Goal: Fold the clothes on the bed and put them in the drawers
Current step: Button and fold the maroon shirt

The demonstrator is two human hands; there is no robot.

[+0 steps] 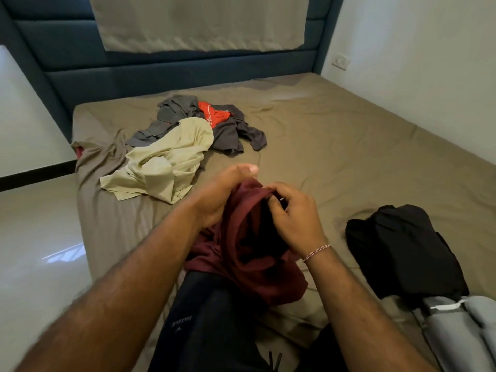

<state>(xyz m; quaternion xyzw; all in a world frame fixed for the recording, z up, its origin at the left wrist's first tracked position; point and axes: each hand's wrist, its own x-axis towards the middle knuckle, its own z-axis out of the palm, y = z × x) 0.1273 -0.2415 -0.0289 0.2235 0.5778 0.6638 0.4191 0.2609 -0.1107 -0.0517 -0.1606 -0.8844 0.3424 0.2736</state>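
The person's left hand (222,194) and right hand (292,213) both grip the upper edge of a crumpled maroon cloth garment (255,259), fingers curled into the fabric, holding it up over the near middle of the olive-brown bed sheet (349,146). Its lower part trails onto the sheet and across the person's dark trouser leg (212,318). This piece is not yet folded.

Judging by the spread, the job is at an early-to-middle stage. To the near right sit one black garment (402,251), bundled rather than neatly flat, and one grey folded piece (461,326) at the frame edge. At the far left lies an unfolded heap: one pale cream shirt (161,162), one orange-red top (214,115), and dark grey clothing (230,130) that may be one piece or two. No drawers are in view.
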